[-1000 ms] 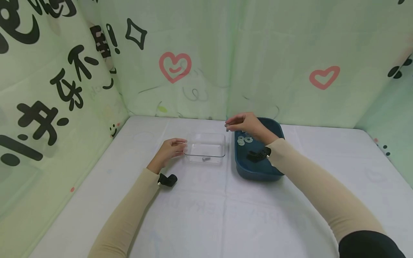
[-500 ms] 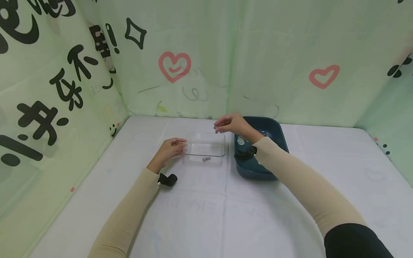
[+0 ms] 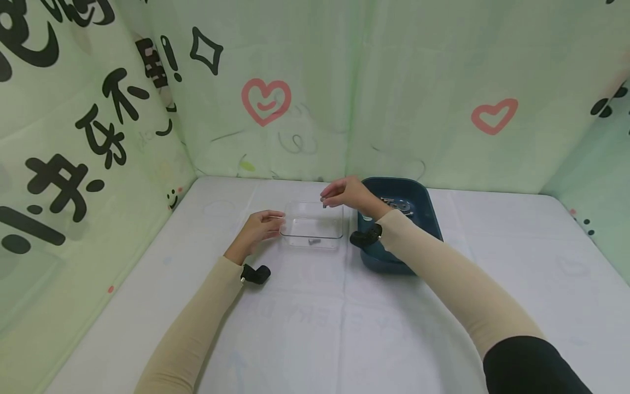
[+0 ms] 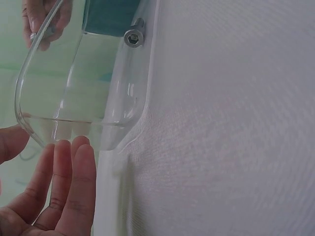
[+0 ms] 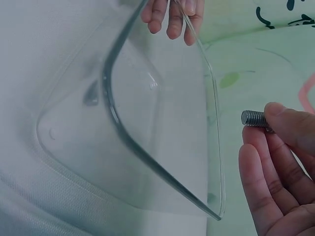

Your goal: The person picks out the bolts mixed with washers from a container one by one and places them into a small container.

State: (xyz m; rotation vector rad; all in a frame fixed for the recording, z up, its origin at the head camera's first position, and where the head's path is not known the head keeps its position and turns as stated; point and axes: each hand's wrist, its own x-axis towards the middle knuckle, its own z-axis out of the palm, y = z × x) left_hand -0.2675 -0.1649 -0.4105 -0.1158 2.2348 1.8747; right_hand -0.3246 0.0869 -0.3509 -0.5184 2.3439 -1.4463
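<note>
A clear rectangular container stands on the white-covered table. My left hand is at its left end; in the left wrist view the nearly straight fingers touch the outer wall, with the thumb near the rim. One socket-head bolt lies inside on the bottom. Above the container's far right part, my right hand pinches another bolt between thumb and fingertips. Its threaded end sticks out; the head is hidden by the fingers.
Right of the container sits a dark blue tub, partly covered by my right forearm. Metal washers and other small metal parts lie in it. A pale green curtain with drawings stands behind and on both sides of the table.
My right hand has moved left from over the blue tub to above the container, carrying the bolt. My left hand has stayed at the container's end.
</note>
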